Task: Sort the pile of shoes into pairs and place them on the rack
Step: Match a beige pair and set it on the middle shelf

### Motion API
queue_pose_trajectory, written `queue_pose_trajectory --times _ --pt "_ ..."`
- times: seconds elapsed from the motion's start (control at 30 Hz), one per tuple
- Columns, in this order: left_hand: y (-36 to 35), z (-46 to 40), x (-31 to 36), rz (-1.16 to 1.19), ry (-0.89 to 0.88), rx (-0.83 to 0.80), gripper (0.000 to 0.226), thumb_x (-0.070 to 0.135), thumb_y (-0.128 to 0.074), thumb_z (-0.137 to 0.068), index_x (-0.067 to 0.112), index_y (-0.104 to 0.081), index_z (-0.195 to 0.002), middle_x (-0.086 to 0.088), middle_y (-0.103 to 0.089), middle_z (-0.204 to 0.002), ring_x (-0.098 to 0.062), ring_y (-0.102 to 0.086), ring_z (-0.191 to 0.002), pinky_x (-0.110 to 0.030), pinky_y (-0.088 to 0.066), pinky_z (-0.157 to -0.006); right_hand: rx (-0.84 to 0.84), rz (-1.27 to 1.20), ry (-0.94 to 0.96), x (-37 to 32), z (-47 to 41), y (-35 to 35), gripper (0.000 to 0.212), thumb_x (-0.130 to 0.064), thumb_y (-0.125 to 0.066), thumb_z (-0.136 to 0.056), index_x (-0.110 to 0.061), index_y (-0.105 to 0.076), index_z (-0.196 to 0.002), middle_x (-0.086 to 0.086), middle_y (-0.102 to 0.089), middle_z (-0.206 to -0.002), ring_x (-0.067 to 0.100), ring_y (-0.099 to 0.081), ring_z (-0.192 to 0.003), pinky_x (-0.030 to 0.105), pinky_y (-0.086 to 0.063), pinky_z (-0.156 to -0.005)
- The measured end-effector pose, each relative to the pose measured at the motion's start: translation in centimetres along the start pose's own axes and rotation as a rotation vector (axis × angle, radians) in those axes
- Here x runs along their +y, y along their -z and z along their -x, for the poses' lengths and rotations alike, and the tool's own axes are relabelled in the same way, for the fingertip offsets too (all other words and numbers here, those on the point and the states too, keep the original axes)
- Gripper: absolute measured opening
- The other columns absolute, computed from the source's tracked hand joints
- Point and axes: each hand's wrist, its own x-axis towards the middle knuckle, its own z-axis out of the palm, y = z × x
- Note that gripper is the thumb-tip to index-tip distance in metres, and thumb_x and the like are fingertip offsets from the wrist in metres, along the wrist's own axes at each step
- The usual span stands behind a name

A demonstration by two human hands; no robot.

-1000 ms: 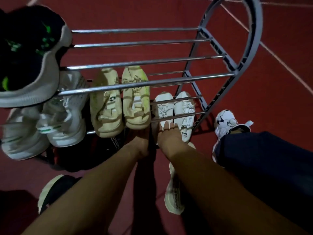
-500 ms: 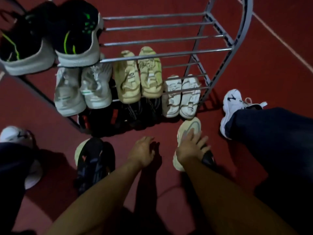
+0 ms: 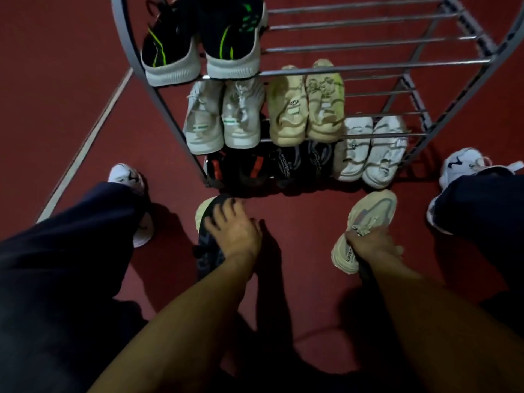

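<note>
On the red floor before the metal shoe rack (six pairs already shelved), the left hand is lying spread on a dark sneaker; the right hand is gripping a cream sneaker.

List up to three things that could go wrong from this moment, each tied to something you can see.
1. The left hand is on a dark shoe and the right hand grips a cream shoe: shelved together, they would be a mismatched pair.
2. Only the rack's top tier shows free bars; a shoe could tip between them.
3. Dim light could hide differences between dark shoes.
</note>
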Motion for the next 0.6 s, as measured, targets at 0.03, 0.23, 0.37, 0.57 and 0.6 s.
queue_pose_trajectory --times 0.03,0.23,0.37,0.57,0.6 --pt "0.1 -0.4 -0.6 0.031 0.114 -0.037 0.076 0.046 -0.063 -0.082 0.025 -0.027 -0.145 -0.006 -0.023 -0.157 -0.036 -0.014 -0.146 -0.065 -0.013 -0.113 0.001 -0.071 -0.050 -0.4 -0.1 0.0 0.103 -0.072 -0.062 -0.058 -0.015 -0.033 -0.138 0.013 -0.050 -0.136 0.040 -0.044 -0.124 0.048 -0.038 -0.100" --pt "-1.8 -1.5 -6.5 0.229 0.465 -0.328 0.115 0.056 -0.070 -0.063 0.039 0.004 -0.150 -0.015 -0.034 -0.148 -0.045 -0.042 -0.128 -0.056 -0.039 -0.104 -0.125 -0.537 -0.309 -1.4 -0.6 0.8 0.082 -0.037 -0.085 -0.066 0.000 -0.043 -0.126 0.017 -0.062 -0.114 0.036 -0.064 -0.094 0.042 -0.053 -0.078" --pt "-1.2 -2.1 -8.6 0.498 0.408 -0.439 0.121 0.040 -0.076 -0.057 0.040 0.000 -0.151 -0.014 -0.048 -0.142 -0.040 -0.054 -0.121 -0.047 -0.045 -0.105 -0.265 -0.222 -0.090 -2.1 1.8 -0.8 0.046 -0.017 -0.073 -0.082 0.004 -0.058 -0.119 0.019 -0.065 -0.116 0.032 -0.065 -0.101 0.031 -0.048 -0.073" --pt "-0.4 -0.8 -6.9 0.783 0.172 -0.537 0.110 0.012 -0.083 -0.061 0.025 -0.021 -0.150 0.004 -0.042 -0.140 -0.018 -0.051 -0.116 -0.028 -0.047 -0.091 -0.246 0.074 0.141 -4.1 3.9 -2.6 0.039 -0.033 -0.069 -0.069 -0.019 -0.070 -0.106 0.007 -0.070 -0.109 0.030 -0.065 -0.101 0.038 -0.050 -0.092" --pt "-0.2 0.0 -5.3 0.789 0.118 -0.615 0.113 0.012 -0.085 -0.056 0.022 -0.024 -0.150 0.003 -0.043 -0.138 -0.018 -0.051 -0.116 -0.027 -0.048 -0.089 -0.191 0.095 0.171 -4.6 4.3 -3.0 0.038 -0.037 -0.065 -0.072 -0.025 -0.069 -0.107 0.005 -0.069 -0.112 0.031 -0.062 -0.106 0.038 -0.044 -0.096"
